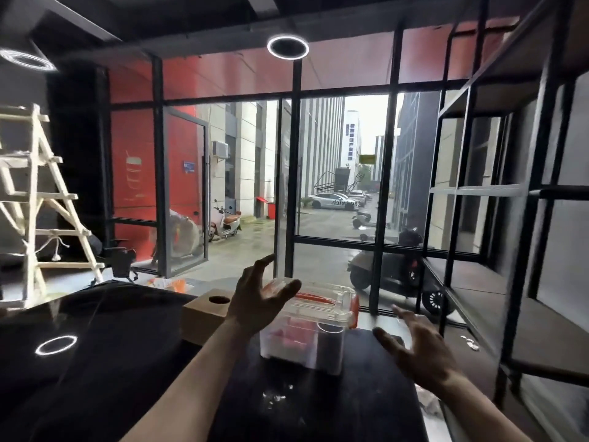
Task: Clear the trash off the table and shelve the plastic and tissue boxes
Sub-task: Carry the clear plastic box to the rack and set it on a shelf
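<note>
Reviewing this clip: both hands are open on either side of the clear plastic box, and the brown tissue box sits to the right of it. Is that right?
Not quite. In the head view the brown tissue box sits to the left of the clear plastic box, not the right. The rest holds: the left hand and the right hand are both open on either side of it.

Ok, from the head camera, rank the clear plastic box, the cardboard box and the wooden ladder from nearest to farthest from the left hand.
1. Clear plastic box: right beside the left hand, fingers spread over its lid's left end.
2. Cardboard box: just left of that hand, on the black table.
3. Wooden ladder: far left, beyond the table.
</note>
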### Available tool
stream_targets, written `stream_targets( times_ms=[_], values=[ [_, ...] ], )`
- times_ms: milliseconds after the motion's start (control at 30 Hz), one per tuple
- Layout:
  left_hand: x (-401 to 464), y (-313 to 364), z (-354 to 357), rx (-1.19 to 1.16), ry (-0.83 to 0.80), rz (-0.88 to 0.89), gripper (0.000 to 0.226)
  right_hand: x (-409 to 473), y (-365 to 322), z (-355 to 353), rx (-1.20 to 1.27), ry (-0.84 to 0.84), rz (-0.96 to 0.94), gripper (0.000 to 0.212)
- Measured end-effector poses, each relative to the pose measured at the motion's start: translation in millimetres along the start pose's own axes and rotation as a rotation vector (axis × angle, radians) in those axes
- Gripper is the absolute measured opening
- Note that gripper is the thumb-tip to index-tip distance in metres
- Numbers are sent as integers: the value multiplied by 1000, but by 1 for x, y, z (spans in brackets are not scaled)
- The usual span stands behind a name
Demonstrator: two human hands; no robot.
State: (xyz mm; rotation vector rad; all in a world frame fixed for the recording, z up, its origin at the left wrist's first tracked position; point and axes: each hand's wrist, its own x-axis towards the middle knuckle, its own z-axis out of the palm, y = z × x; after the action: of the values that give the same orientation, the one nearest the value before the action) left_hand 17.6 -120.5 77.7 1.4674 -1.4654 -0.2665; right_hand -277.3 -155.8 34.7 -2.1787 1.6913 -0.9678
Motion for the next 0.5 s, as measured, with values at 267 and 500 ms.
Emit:
stream_targets(
  times_ms=[267, 500],
  values=[
    [54, -70, 11, -331, -77, -286, 106, 55, -39, 60, 688, 45, 430, 116],
    [58, -88, 26, -418, -177, -402, 84, 65, -51, 83, 779, -17, 483, 68]
  ],
)
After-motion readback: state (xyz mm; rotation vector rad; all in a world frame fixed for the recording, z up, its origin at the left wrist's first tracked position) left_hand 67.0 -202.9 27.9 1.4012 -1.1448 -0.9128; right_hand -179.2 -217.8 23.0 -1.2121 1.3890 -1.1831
